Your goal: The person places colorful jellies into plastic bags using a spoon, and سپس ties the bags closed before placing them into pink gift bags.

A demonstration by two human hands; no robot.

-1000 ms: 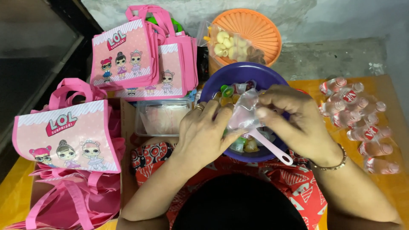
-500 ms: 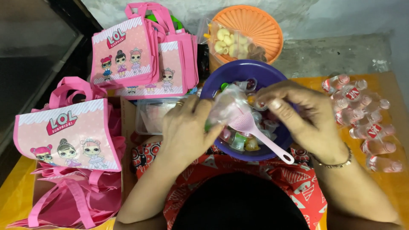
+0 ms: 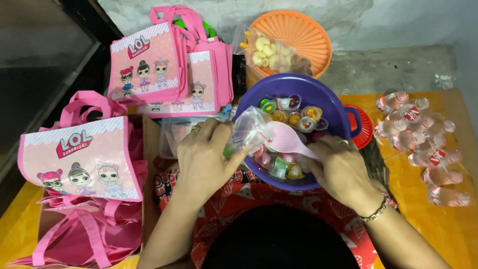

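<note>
Your left hand [image 3: 206, 157] is closed on the mouth of a small clear plastic bag [image 3: 251, 130], holding it just over the near left rim of the purple bowl [image 3: 279, 89]. Your right hand [image 3: 341, 172] grips the handle of a pink scoop [image 3: 291, 138], whose head sits right at the bag's opening, above the pile of little jelly cups [image 3: 291, 112] in the bowl. A few coloured cups seem to be inside the bag already, though the crinkled film makes that hard to read. The likely slip here is at the bag's mouth: it looks narrow against the scoop's broad head, so if you tip the scoop while the film is slack, cups could roll off its edge and drop back into the bowl or onto the red patterned cloth [image 3: 259, 192] in front of it. Your left hand pinches one side only, so the opening could fold shut. The bowl reaches past the edge of the orange counter [image 3: 448, 229] toward you, and a hard press on its near rim might rock it. Right of the bowl, the small bottles [image 3: 423, 134] lie on their sides and could roll if your elbow brushes them. Left of the bowl stand the pink cartoon gift bags [image 3: 82, 154], well out of reach of any spill.
</note>
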